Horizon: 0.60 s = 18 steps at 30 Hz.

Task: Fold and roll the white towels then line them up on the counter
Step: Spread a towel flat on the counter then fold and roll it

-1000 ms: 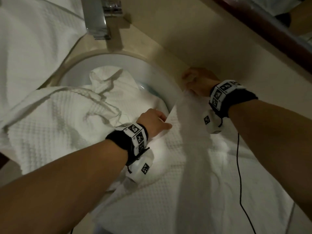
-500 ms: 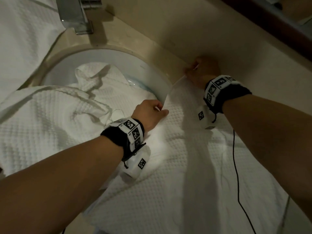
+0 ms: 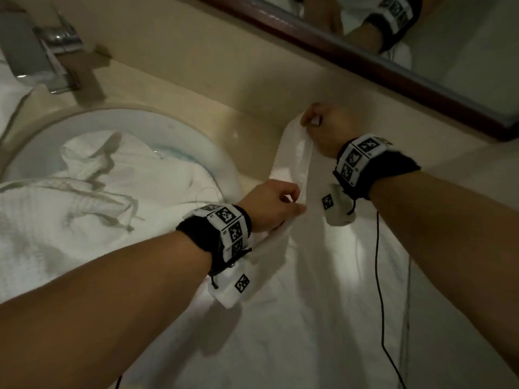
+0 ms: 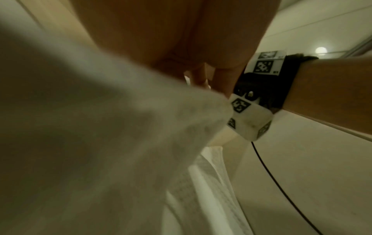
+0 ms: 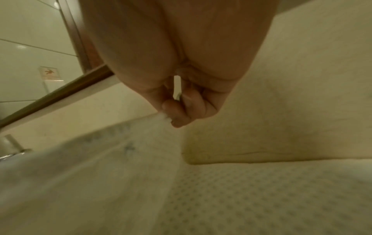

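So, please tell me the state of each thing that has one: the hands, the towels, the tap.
left hand: pinches the near edge of the towel
right hand: pinches its far corner
towel: spread on the counter, edge lifted, not rolled
second towel: crumpled over the sink
tap: no water seen

You see a towel [image 3: 323, 290] of white cloth, waffle-textured and matt. The counter [image 3: 202, 88] looks like smooth cream stone with a faint sheen. Far left, a polished metal tap [image 3: 42, 66]. The basin [image 3: 174, 136] is glossy white; the mirror frame [image 3: 365, 71] is dark lacquered wood.
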Available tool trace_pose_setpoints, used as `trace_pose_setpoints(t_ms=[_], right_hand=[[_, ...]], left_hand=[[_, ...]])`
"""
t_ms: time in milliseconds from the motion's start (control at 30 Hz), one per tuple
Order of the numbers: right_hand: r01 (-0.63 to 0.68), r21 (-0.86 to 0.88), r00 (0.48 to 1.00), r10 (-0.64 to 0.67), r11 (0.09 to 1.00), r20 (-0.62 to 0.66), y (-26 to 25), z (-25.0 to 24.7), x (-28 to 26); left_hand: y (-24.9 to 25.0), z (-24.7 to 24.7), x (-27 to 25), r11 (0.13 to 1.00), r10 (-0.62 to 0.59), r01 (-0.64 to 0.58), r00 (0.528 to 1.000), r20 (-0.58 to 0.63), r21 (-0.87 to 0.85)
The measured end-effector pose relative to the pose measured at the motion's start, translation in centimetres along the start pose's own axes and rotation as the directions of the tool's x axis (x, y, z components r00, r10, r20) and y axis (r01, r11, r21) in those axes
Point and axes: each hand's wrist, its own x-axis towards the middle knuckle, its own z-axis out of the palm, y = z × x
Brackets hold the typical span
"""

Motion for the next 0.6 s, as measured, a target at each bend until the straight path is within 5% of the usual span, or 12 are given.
trace_pose_setpoints(t_ms=[600], right_hand=[[-0.392,-0.143,0.913,0.365,0.909,-0.182,17.5,-6.3,-8.8]], left_hand=[[5.7,18.4,4.8,0.98,-0.033,0.081,0.966,0.255,-0.18]])
